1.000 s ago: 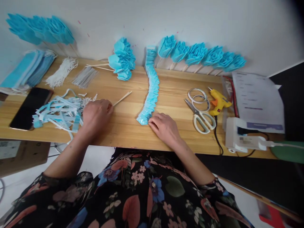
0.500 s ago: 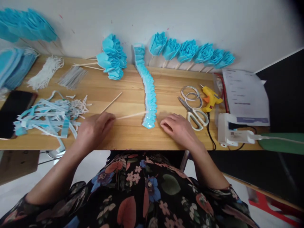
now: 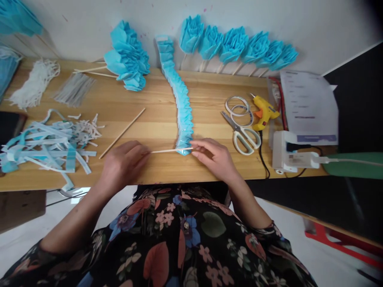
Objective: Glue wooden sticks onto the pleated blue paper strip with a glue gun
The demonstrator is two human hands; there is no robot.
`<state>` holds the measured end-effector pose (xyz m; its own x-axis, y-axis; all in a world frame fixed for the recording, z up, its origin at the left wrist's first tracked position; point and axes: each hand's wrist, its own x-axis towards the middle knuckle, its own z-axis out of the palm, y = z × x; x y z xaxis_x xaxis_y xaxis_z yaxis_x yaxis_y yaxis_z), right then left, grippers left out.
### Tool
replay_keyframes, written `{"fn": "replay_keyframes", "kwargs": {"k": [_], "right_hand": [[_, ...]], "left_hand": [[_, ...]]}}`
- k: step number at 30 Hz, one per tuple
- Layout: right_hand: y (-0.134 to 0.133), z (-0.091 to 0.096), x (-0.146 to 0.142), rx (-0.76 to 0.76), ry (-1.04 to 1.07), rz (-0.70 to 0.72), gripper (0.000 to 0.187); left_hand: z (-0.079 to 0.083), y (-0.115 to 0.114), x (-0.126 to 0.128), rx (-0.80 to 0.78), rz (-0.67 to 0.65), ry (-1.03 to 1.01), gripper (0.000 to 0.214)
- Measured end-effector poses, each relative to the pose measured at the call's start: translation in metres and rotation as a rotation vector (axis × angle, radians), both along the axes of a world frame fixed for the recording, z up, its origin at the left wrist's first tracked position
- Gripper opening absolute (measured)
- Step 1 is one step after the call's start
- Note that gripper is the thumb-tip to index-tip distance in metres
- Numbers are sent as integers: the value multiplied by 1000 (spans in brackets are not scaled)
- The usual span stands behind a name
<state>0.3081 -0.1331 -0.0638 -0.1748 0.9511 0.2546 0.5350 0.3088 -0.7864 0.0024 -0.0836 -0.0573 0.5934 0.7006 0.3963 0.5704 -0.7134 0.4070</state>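
Observation:
A thin wooden stick is pinched in my left hand, which is closed around its left end. The stick points right and crosses the near end of a long blue strip of overlapping, pleated fabric pieces. At that end is my right hand, its thumb and index finger apart on either side of the stick's tip. The index fingertip is at the strip's right edge; whether it presses on it I cannot tell. A second wooden stick lies on the table behind my left hand.
Blue fabric roses on sticks lean against the wall, with a bunch of blue flowers further left. Scissors, tape rolls and a yellow glue gun lie right. Cut strips and a phone lie left.
The stick in my left hand has swung level and now lies across the strip's near end. My right hand has moved left to the stick's tip. The view has shifted slightly.

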Motion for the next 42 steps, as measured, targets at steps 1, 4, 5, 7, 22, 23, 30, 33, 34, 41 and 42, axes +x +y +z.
{"fn": "replay_keyframes", "kwargs": {"k": [1, 4, 5, 7, 22, 23, 30, 33, 34, 41, 42], "right_hand": [[0, 1, -1, -4, -13, -3, 12], [1, 5, 1, -19, -65, -50, 14], [0, 6, 3, -21, -75, -83, 15], [0, 8, 11, -16, -68, -176, 16], [-5, -14, 27, -97, 17, -340, 16], [-4, -14, 27, -96, 11, -331, 16], [-4, -4, 19, -38, -45, -268, 19], [-2, 0, 12, 0, -61, -233, 19], [0, 2, 9, 13, -69, -215, 19], [6, 9, -5, 42, -78, -106, 21], [6, 9, -4, 30, -74, -124, 21]], "left_hand": [[1, 0, 2, -12, -4, -2, 15], [4, 5, 2, -87, 42, -4, 22], [6, 7, 1, -128, 91, -13, 24], [8, 12, -4, -250, 223, -68, 24], [-1, 12, 13, -1061, 282, -872, 41], [-1, 12, 13, -1057, 286, -880, 41], [13, 19, -4, -569, 336, -418, 31], [31, 18, -2, -170, 258, -68, 23], [35, 16, 2, -104, 198, -1, 22], [22, 2, 26, -70, -49, 94, 36], [17, 3, 25, -67, -3, 83, 36]]}}
